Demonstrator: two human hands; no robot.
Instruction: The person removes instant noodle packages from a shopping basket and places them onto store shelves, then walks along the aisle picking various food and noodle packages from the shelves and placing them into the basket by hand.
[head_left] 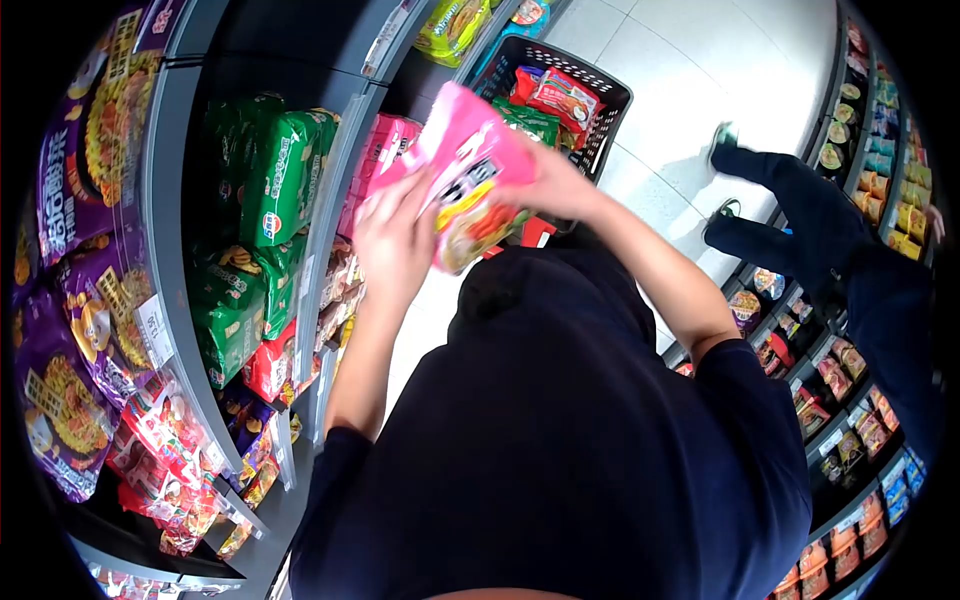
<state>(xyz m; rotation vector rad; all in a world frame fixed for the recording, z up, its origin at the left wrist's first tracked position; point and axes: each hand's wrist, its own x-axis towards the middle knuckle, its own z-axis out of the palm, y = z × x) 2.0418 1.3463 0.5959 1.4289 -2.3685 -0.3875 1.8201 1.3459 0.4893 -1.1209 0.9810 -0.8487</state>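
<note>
Between my two hands is a pink noodle pack [460,145] with a picture of a bowl of noodles on its front, slightly blurred. My left hand [395,235] grips its near left side, fingers spread over the wrapper. On its right edge, my right hand [555,185] is closed around the pack, its fingertips partly hidden. The pack is tilted and held in the air in front of the shelf. Just beyond it, a black shopping basket [618,95] contains a red noodle pack [565,95] and a green pack [530,122].
Shelves at left hold green noodle packs [280,185], pink packs [385,150] and large purple packs [70,390]. Another person in dark clothes [810,210] stands at right, beside a shelf of cup noodles [745,305]. Pale floor tiles [680,80] run between the shelves.
</note>
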